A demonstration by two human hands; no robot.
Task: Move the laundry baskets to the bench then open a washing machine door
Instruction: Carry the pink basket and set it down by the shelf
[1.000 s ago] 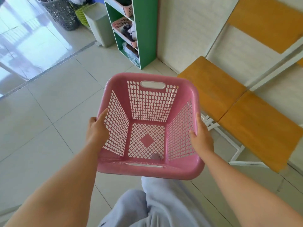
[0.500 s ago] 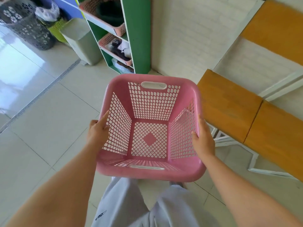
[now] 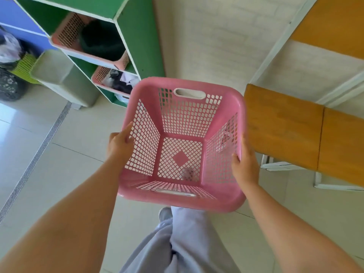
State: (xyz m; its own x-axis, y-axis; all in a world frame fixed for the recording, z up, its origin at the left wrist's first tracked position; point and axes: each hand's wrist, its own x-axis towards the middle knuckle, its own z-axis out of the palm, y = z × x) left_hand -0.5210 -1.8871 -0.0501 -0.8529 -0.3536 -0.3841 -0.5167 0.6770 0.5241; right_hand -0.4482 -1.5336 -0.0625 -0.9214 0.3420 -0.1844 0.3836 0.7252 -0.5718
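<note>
- The left hand [image 3: 120, 143] grips the left rim of the basket [image 3: 182, 201], thumb lying along the top edge and the other fingers hidden under the rim outside the wall.
- The right hand [image 3: 245, 166] clasps the right rim the same way, so the basket hangs level between the 2 hands, in the air in front of the person's legs.
- The basket is pink plastic with lattice walls and floor, and nothing large lies inside; a small greyish patch near the bottom is too blurred to name. It probably weighs little.
- The shell looks stiff enough to hold its shape, though thin lattice walls may flex if squeezed. The smooth rolled rim is the firmest hold; the 2 white handle slots [image 3: 189, 93], on the far and near sides, are the other option.
- The worktop [image 3: 283, 127], with orange wooden slabs on a white frame, sits just to the right of the basket and close to its right rim. The near slab is bare, so it seems a fair landing spot.
- A green shelf [image 3: 137, 42] stands ahead on the left and holds 2 more pink baskets with clothes.
- A grey bin [image 3: 59, 75] and a dark hamper [image 3: 9, 87] stand further left, well apart from the path.
- No washing machine is in view.
</note>
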